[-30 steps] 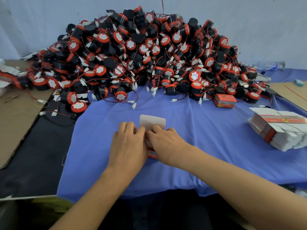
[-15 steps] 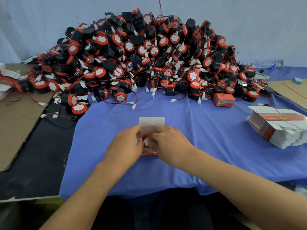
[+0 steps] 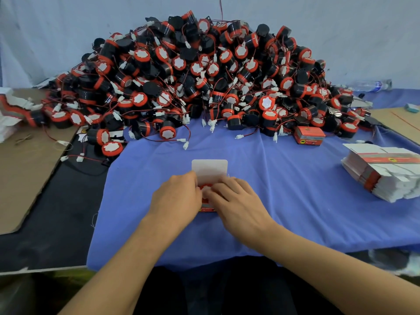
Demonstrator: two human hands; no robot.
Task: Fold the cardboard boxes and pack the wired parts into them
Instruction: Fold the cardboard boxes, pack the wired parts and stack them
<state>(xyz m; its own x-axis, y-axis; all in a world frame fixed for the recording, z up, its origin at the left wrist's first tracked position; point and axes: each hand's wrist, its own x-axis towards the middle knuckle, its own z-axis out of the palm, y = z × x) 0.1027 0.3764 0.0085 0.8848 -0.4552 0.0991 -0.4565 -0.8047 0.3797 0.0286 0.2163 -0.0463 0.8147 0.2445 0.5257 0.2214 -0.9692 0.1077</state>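
A small red and white cardboard box lies on the blue cloth in front of me, its white lid flap open toward the pile. My left hand grips the box's left side with curled fingers. My right hand holds its right side, fingertips at the box's open mouth, where red and white show. Most of the box is hidden under both hands. A big heap of black and red wired parts with white connectors fills the back of the table.
A stack of flat unfolded boxes lies at the right. One closed red box sits at the pile's front right edge. Brown cardboard sheets cover the left and far right. A plastic bottle lies at the back right.
Both hands have drawn back slightly toward me, uncovering more of the white flap and the box mouth. My left fingers have curled in against the box's side.
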